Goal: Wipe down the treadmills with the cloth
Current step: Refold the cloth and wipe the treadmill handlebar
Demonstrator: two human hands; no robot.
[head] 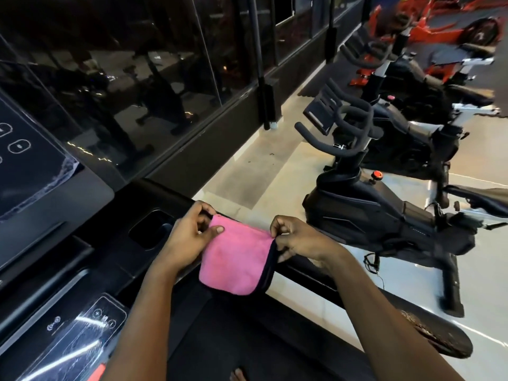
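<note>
Both hands are occupied. The cloth (233,259), pink with a dark trim, hangs between them, apparently folded, directly over the treadmill's right handrail (310,276). The left hand (189,237) pinches its upper left corner between thumb and curled fingers. The right hand (297,240) pinches the upper right corner at the trim.

Judgement: the 2-corner grip squares the fold, giving a flat wiping face before contact. Whether the cloth touches the rail cannot be confirmed.

The treadmill console (27,166) lies to the left and appears next in reach. An exercise bike (384,215) stands beside the treadmill, on the right.
</note>
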